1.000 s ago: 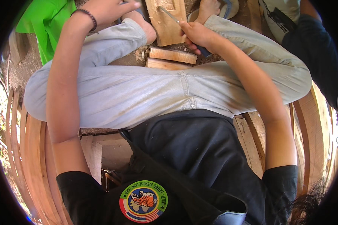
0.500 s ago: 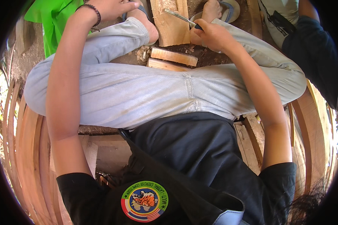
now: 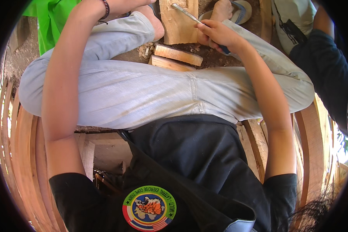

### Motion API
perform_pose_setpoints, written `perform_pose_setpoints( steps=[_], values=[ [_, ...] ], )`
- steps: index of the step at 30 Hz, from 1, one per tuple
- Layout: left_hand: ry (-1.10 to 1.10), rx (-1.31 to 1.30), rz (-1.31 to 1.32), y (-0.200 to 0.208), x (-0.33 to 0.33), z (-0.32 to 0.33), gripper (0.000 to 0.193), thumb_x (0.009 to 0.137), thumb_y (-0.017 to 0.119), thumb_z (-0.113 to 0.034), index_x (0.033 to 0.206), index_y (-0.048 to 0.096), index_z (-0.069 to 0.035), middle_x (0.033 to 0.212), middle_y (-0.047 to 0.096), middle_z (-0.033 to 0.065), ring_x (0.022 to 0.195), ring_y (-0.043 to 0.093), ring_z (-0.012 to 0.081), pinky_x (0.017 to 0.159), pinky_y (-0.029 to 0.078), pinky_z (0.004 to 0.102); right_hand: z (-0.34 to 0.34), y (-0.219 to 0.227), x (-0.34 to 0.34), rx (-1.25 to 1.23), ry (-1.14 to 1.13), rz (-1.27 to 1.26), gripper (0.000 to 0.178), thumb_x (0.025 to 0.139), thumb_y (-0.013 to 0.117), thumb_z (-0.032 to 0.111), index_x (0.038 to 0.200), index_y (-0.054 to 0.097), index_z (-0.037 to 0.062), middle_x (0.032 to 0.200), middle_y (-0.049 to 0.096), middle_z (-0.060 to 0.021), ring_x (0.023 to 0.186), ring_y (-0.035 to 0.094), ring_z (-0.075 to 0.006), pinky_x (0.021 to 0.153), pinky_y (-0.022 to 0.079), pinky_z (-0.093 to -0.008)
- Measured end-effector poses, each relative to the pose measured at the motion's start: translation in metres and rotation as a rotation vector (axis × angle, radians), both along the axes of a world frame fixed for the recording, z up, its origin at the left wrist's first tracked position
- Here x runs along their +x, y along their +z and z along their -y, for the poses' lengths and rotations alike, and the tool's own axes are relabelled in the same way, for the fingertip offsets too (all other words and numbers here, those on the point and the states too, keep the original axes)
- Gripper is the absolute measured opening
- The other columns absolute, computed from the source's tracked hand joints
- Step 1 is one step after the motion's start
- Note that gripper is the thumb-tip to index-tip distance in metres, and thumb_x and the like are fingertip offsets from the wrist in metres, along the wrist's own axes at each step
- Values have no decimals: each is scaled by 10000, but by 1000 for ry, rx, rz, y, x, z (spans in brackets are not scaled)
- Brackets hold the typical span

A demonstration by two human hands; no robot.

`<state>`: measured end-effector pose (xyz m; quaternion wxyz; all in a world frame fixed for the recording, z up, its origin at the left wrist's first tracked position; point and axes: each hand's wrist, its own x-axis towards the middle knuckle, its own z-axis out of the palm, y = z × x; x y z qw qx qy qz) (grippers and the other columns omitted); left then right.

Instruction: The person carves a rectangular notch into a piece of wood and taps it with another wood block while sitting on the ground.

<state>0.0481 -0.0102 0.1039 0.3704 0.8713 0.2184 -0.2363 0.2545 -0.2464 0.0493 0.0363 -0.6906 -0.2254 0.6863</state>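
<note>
My right hand (image 3: 222, 35) is closed around a chisel (image 3: 186, 14), whose thin metal blade slants up and left over a wooden board (image 3: 178, 29). The dark blue butt of its handle shows below my fist. Pale, rough carved recesses mark the board's top end, which runs out of the picture between my feet. At the upper edge is my left hand (image 3: 123, 5), left of the board. Most of its fingers are cut off by the edge, so whether it holds anything is hidden.
Two short wooden blocks (image 3: 178, 55) lie on the dirt floor before my crossed legs, with wood shavings (image 3: 145, 50) beside them. Green plastic (image 3: 54, 23) is at the upper left. Another person's dark sleeve (image 3: 323, 65) is at the right. Curved wooden slats (image 3: 27, 154) surround my seat.
My left hand has moved up, partly out of the picture. My right hand has turned and shifted its hold on the chisel, so the handle's butt now shows below the fist.
</note>
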Motion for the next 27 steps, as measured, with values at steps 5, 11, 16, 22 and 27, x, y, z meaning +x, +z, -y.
perform_pose_setpoints(
  steps=[5,11,16,22,27],
  values=[
    [-34,80,-4,-5,-14,-4,360,914,647,-346,1065,699,-23,1036,721,237,987,692,399,873,546,457,-19,20,-47,-223,-634,-282,416,1111,407,418,1351,524,99,759,436,34,471,354,-56,367,324,-222],
    [-9,126,-75,-11,-13,-6,401,911,635,-351,1147,674,-28,1073,717,250,1017,679,429,896,537,477,17,-18,-36,269,187,481,438,1045,509,437,1203,617,43,988,722,-207,784,710,-371,718,567,-470],
    [-4,178,-69,-14,-20,-11,413,917,627,-363,1182,684,-51,1105,713,256,1051,676,427,922,534,476,14,0,-10,386,436,601,418,1015,538,432,1160,654,57,1019,717,-255,968,688,-447,867,534,-526],
    [-44,160,-14,-21,-18,-8,390,917,635,-356,1176,700,-72,1091,722,235,1045,681,415,927,536,469,13,-5,-19,393,452,560,412,1027,528,445,1209,649,95,979,732,-223,975,693,-424,869,537,-519],
    [-41,127,5,-11,-19,-5,365,914,633,-334,1165,697,-76,1077,723,235,1032,684,412,921,537,472,9,-4,-23,350,459,551,434,1036,518,447,1254,639,92,1009,737,-212,1007,691,-416,884,533,-518]
  ],
)
